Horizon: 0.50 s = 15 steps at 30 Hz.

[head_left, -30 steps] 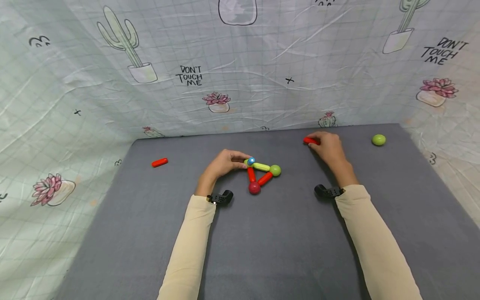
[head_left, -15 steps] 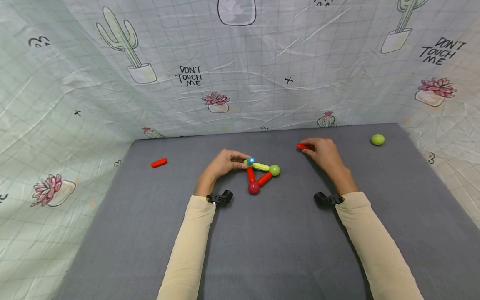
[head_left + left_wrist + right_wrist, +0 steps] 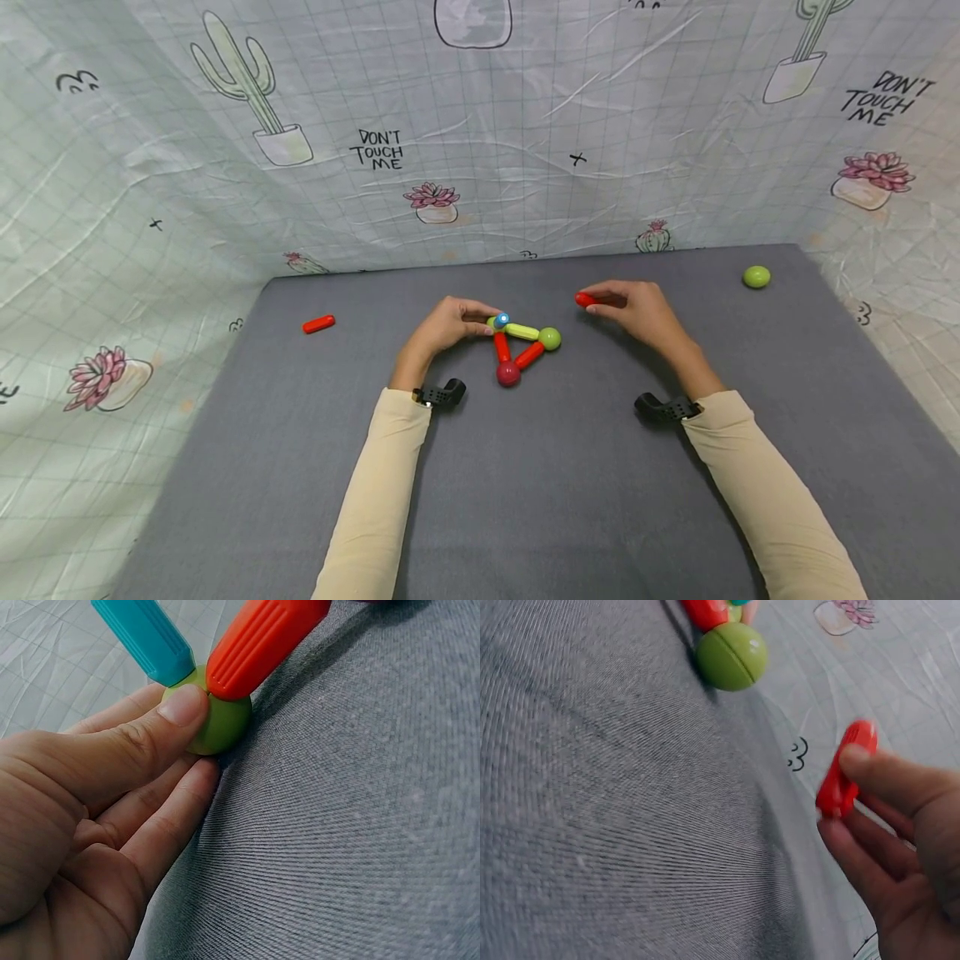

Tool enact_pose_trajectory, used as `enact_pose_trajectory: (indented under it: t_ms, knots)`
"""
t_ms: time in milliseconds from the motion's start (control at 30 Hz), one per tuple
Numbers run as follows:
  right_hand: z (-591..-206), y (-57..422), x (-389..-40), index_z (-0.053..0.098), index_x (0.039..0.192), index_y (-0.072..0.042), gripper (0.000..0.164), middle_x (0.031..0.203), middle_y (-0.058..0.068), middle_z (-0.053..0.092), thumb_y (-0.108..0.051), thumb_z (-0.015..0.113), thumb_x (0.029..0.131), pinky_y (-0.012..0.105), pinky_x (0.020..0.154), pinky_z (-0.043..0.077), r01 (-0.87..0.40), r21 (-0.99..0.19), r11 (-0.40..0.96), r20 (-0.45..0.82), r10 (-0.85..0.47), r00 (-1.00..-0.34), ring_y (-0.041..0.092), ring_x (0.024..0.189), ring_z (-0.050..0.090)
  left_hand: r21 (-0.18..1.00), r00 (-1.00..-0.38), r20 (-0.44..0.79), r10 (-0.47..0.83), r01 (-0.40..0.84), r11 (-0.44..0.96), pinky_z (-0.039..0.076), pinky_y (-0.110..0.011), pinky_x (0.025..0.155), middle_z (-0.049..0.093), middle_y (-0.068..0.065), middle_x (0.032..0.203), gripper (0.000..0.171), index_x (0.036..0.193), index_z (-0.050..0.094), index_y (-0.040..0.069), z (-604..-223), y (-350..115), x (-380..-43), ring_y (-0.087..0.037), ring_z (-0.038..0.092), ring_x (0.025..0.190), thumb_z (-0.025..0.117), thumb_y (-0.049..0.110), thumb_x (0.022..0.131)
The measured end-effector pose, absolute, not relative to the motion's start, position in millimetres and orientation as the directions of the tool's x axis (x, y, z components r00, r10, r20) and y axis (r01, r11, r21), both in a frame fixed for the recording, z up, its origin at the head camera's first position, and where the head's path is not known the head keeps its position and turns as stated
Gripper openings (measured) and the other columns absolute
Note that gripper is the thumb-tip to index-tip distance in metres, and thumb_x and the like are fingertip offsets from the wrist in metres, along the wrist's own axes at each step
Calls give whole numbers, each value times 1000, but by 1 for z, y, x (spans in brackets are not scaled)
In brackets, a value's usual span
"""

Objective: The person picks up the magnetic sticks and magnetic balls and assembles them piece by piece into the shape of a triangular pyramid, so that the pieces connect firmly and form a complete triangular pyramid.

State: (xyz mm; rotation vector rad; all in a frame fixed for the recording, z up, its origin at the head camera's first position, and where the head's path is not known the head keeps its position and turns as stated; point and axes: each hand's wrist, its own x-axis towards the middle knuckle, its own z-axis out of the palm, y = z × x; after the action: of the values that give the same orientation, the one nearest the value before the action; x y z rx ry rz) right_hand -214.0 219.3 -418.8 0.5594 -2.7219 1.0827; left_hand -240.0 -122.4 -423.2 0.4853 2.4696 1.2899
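My left hand pinches a green ball between thumb and fingers at one corner of a flat triangle. From that ball a blue stick points up. A red stick leads from it to a dark red ball, and a yellow-green stick runs to a second green ball. Another red stick closes the third side. To the right of the triangle, my right hand holds a loose red stick by thumb and fingertips, raised off the table and apart from the other pieces.
A single red stick lies at the left of the grey table. Toward the far right corner sits a loose green ball. Behind the table hangs a cactus-print cloth. Each wrist wears a black camera mount.
My right hand has carried the red stick left and slightly nearer, toward the triangle. The left hand and the joined pieces stay in place.
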Motion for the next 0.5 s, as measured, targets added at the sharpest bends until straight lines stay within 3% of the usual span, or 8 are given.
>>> enact_pose_trajectory:
  t_ms: [233, 500]
  knots:
    - [-415, 221, -210, 73, 118, -11, 28, 109, 5, 76, -17, 78, 92, 21, 80, 56, -389, -750, 536, 209, -366, -907, 18, 99, 73, 840, -894, -112, 434, 148, 522, 53, -30, 88, 76, -5, 113, 29, 117, 78, 11, -423, -122, -241, -16, 67, 104, 79, 10, 89]
    - [-418, 225, -205, 73, 116, -9, 26, 108, 5, 77, -9, 78, 90, 23, 81, 57, -444, -733, 515, 207, -453, -867, 21, 100, 73, 829, -896, -124, 427, 143, 540, 53, -32, 90, 77, -3, 112, 28, 117, 79, 13, -422, -122, -240, -16, 66, 105, 79, 12, 89]
